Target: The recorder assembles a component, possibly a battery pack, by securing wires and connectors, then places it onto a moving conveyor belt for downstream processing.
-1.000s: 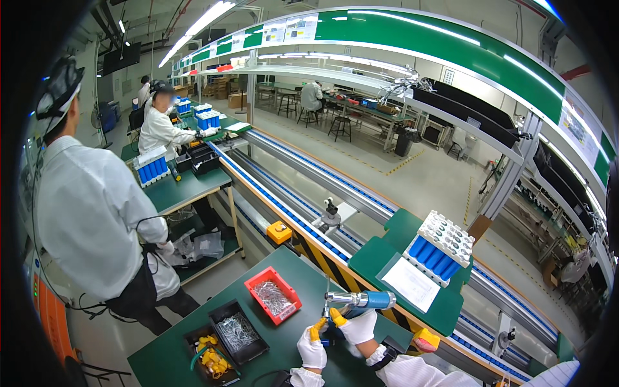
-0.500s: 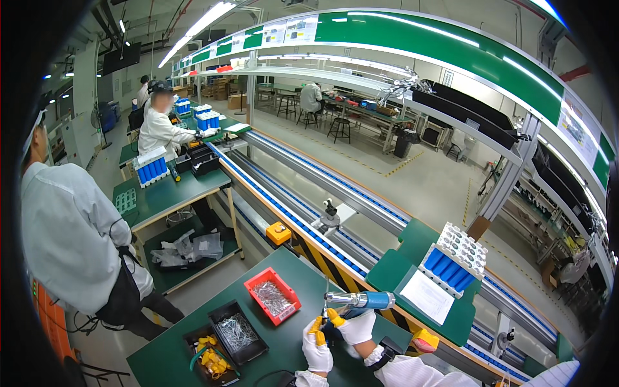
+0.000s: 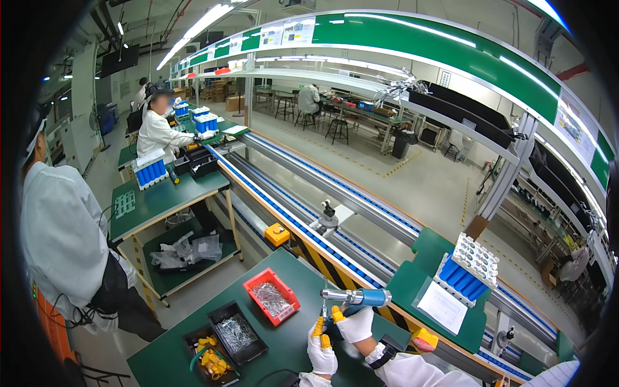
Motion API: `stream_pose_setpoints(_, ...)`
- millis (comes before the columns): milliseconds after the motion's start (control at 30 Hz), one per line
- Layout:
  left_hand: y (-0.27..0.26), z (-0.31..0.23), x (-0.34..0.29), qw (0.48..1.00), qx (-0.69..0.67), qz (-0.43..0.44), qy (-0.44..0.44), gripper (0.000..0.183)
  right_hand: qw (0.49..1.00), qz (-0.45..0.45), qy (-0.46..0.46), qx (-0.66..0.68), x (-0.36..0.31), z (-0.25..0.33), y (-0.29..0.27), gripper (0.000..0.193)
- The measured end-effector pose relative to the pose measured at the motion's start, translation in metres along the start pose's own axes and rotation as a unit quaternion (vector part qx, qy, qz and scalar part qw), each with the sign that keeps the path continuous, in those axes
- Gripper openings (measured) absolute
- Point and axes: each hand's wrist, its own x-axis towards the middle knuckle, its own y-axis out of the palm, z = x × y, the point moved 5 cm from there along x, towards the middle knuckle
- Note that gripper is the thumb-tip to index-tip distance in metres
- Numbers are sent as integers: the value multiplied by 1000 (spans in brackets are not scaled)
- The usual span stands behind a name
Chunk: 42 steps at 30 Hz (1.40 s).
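Note:
A blue and silver power screwdriver (image 3: pixel 367 297) lies level over the near table, its silver head towards the left. Under its body, my gloved right hand (image 3: pixel 356 326) is closed around it, with much of the grip hidden by the glove. My gloved left hand (image 3: pixel 321 353), with yellow fingertips, is just below the silver head. Its fingers are pressed together at a thin upright piece under the head, too small to name. Left of my hands, a red bin (image 3: pixel 295 308) holds long thin metal screws or pins.
A black bin (image 3: pixel 255 351) of metal fasteners and another of yellow parts (image 3: pixel 216 367) stand at the near left. Beyond the striped edge runs a conveyor (image 3: pixel 309 248); a green pallet (image 3: pixel 400 284) carries a blue cell pack (image 3: pixel 465 274) and paper. A co-worker (image 3: pixel 71 226) stands left.
The green pallet with the cell pack and paper has shifted right along the conveyor. My left hand has dropped slightly, and the screwdriver has moved a little left. The standing co-worker's posture has changed.

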Motion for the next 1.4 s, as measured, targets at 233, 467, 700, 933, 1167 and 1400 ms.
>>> stream_pose_setpoints(233, -3, -3, 9, 999, 40, 13, 15, 48, 1000, -19, 9, 10, -1, -8, 6, 19)
stream_pose_setpoints(467, -5, 10, 14, 1000, 5, 13, -3, 53, 1000, -12, -4, 27, 6, 10, 15, 20)
stream_pose_setpoints(700, -9, 7, 26, 1000, 16, -16, 6, 49, 1000, -8, -2, 29, 11, 10, 24, 21)
stream_pose_setpoints(933, -6, 12, 28, 1000, 19, -1, -2, 46, 997, -11, -8, 70, 15, 4, 27, 22)
stream_pose_setpoints(1167, -7, 16, 32, 999, 34, 21, 24, 53, 996, -2, 4, 84, 18, -1, 33, 22)
stream_pose_setpoints(1400, -7, 14, 38, 999, 34, 4, 26, 52, 998, -16, -24, 49, 22, -2, 34, 21)
